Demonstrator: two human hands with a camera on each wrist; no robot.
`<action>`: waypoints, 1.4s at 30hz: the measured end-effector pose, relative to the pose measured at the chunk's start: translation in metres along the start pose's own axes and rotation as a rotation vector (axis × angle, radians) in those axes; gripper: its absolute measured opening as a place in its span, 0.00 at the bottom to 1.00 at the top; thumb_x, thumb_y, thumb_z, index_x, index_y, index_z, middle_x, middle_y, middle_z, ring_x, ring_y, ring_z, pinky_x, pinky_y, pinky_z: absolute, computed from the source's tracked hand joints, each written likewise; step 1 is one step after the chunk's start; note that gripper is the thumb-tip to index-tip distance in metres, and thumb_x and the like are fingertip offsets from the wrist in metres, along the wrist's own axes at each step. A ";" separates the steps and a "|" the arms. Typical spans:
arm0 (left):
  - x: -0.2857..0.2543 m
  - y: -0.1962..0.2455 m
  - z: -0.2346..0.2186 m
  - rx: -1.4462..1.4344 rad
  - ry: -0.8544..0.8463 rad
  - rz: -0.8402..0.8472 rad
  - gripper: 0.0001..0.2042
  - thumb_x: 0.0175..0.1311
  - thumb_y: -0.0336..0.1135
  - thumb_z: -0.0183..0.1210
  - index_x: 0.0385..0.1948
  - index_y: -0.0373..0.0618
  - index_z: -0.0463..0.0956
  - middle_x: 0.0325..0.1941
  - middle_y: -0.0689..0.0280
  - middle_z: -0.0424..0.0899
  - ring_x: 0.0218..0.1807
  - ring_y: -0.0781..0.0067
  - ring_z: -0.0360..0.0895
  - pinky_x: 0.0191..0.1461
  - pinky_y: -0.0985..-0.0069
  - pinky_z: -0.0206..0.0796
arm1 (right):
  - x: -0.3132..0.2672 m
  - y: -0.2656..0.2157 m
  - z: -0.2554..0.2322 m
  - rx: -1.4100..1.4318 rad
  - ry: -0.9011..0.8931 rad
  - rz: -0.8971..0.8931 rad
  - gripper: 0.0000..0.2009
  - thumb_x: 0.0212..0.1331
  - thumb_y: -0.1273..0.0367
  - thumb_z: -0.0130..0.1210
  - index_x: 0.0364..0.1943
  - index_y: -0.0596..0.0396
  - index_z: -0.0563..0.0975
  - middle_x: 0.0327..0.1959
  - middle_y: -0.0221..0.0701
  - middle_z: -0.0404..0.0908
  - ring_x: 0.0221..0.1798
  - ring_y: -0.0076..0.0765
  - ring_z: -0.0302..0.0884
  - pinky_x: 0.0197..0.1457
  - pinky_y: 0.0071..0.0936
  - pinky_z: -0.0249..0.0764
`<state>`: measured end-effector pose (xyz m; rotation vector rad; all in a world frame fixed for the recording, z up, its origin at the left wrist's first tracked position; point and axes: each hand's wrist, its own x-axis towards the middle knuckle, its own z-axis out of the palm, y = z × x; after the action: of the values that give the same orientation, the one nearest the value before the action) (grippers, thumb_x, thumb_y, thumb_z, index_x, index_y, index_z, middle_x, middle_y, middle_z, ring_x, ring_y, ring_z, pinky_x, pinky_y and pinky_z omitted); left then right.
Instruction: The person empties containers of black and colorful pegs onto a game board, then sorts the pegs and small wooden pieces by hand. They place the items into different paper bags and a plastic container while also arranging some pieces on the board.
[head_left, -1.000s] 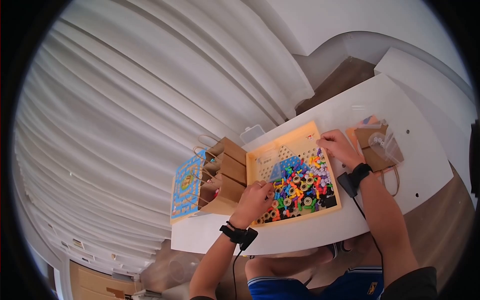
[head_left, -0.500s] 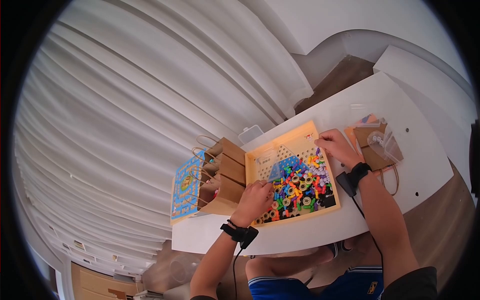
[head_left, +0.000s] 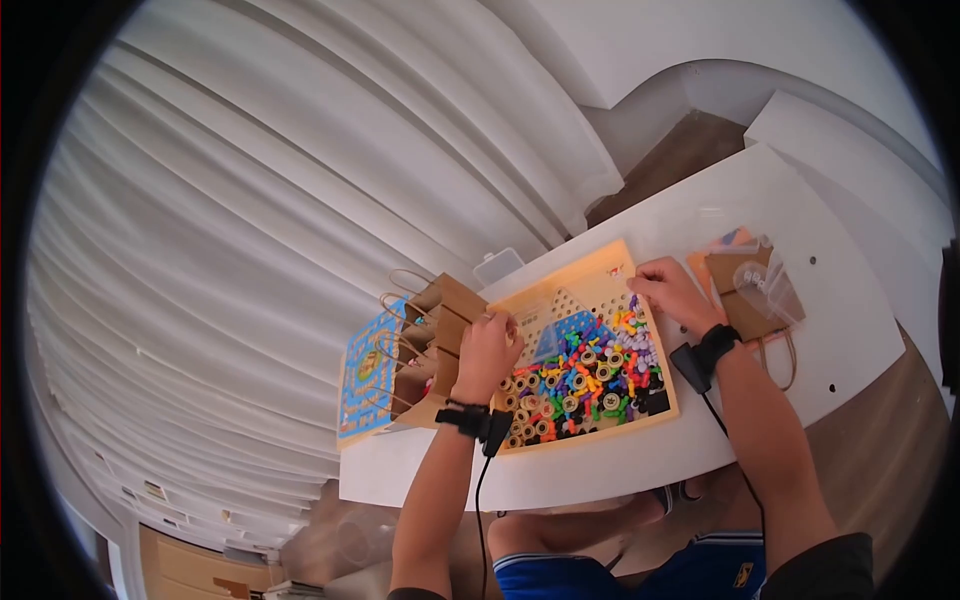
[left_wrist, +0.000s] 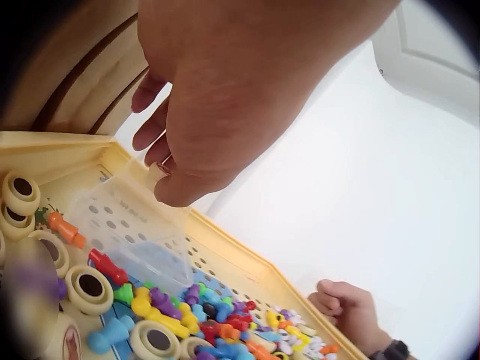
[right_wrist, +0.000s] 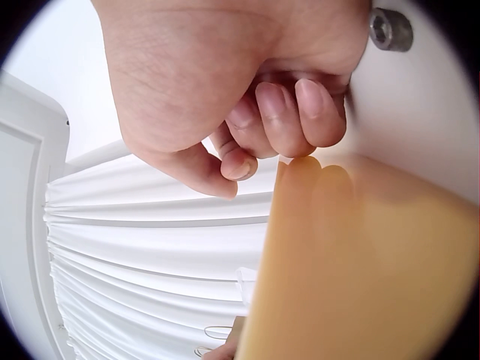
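Two hands, one tray point(right_wrist: 345, 262), many loose pieces. Left hand point(head_left: 484, 362): at the tray's left wall, beside the bags point(head_left: 465, 300); thumb and fingers pinch one small pale disc point(left_wrist: 157, 172), partly hidden by the fingertips. Right hand point(head_left: 672, 292): fingers curled, at the tray's opposite wall; nothing seen inside it, and whether it bears on the wall cannot be told. Tray: on the white table point(head_left: 410, 475), holding a mixed heap of coloured pegs point(head_left: 625, 365), with pale discs point(left_wrist: 88, 285) gathered mostly at the left end. Clear box point(left_wrist: 169, 262): tilted inside the tray, over the holed board, next to the heap. Likely faults, by judgement: first, the held disc, small and caught only at the tips, could slip and roll, either back among the others or over the wall towards the bags. Second, the left hand has little room between tray and bags; a knuckle or wristband could nudge a bag or hook one of its thin handles. Third, the clear box, seemingly propped rather than seated, could slide if brushed, pushing pegs about. Fourth, the right hand, if it leans on the wall, could shift the tray and spread the heap; round pieces so crowded would travel easily.
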<state>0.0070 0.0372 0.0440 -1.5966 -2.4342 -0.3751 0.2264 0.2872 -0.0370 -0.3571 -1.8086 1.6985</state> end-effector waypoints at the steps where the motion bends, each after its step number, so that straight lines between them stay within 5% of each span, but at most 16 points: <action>1: 0.008 -0.006 0.007 0.049 -0.001 0.021 0.07 0.57 0.31 0.65 0.35 0.41 0.80 0.34 0.57 0.83 0.41 0.51 0.83 0.48 0.58 0.75 | 0.000 0.002 -0.001 0.010 -0.002 -0.008 0.18 0.67 0.67 0.60 0.19 0.58 0.74 0.16 0.20 0.69 0.20 0.14 0.62 0.24 0.22 0.57; 15: 0.026 -0.027 0.045 0.252 -0.073 0.039 0.10 0.55 0.34 0.66 0.37 0.46 0.79 0.43 0.59 0.80 0.51 0.53 0.80 0.55 0.56 0.72 | -0.003 -0.008 -0.001 0.002 -0.004 0.058 0.19 0.64 0.66 0.62 0.22 0.65 0.69 0.17 0.24 0.67 0.25 0.18 0.61 0.31 0.28 0.61; 18: 0.026 -0.026 0.044 0.284 -0.048 0.079 0.16 0.56 0.35 0.66 0.44 0.45 0.74 0.44 0.57 0.79 0.50 0.49 0.81 0.54 0.54 0.74 | -0.005 -0.009 0.000 0.004 0.004 0.052 0.19 0.64 0.66 0.62 0.21 0.65 0.69 0.17 0.24 0.66 0.25 0.18 0.61 0.31 0.28 0.60; 20: 0.026 -0.027 0.044 0.196 -0.061 -0.057 0.20 0.57 0.36 0.66 0.48 0.44 0.68 0.45 0.52 0.79 0.50 0.42 0.81 0.52 0.51 0.77 | -0.004 -0.009 0.000 0.007 0.010 0.051 0.19 0.64 0.66 0.62 0.21 0.65 0.69 0.17 0.24 0.66 0.24 0.19 0.60 0.30 0.28 0.60; 29: 0.030 -0.020 0.039 0.103 -0.105 -0.163 0.18 0.61 0.34 0.63 0.47 0.41 0.66 0.42 0.42 0.83 0.46 0.32 0.82 0.50 0.46 0.77 | -0.003 -0.008 -0.001 -0.003 -0.003 0.056 0.19 0.63 0.67 0.61 0.20 0.65 0.68 0.16 0.24 0.66 0.24 0.19 0.60 0.30 0.29 0.60; 39: 0.026 -0.018 0.036 0.110 -0.046 -0.108 0.16 0.63 0.33 0.61 0.47 0.42 0.67 0.40 0.47 0.82 0.46 0.34 0.82 0.49 0.46 0.76 | -0.003 -0.008 0.000 -0.006 0.009 0.045 0.19 0.63 0.66 0.62 0.21 0.65 0.68 0.17 0.26 0.66 0.24 0.20 0.60 0.30 0.29 0.60; 42: 0.017 0.003 0.010 0.081 0.029 -0.061 0.12 0.63 0.31 0.62 0.43 0.40 0.70 0.37 0.53 0.82 0.43 0.43 0.84 0.43 0.53 0.79 | -0.004 -0.009 -0.001 -0.014 0.006 0.050 0.19 0.64 0.66 0.62 0.21 0.65 0.68 0.17 0.26 0.66 0.24 0.20 0.60 0.30 0.30 0.60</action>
<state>0.0026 0.0558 0.0399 -1.4776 -2.4479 -0.3029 0.2316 0.2845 -0.0288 -0.4163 -1.8227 1.7178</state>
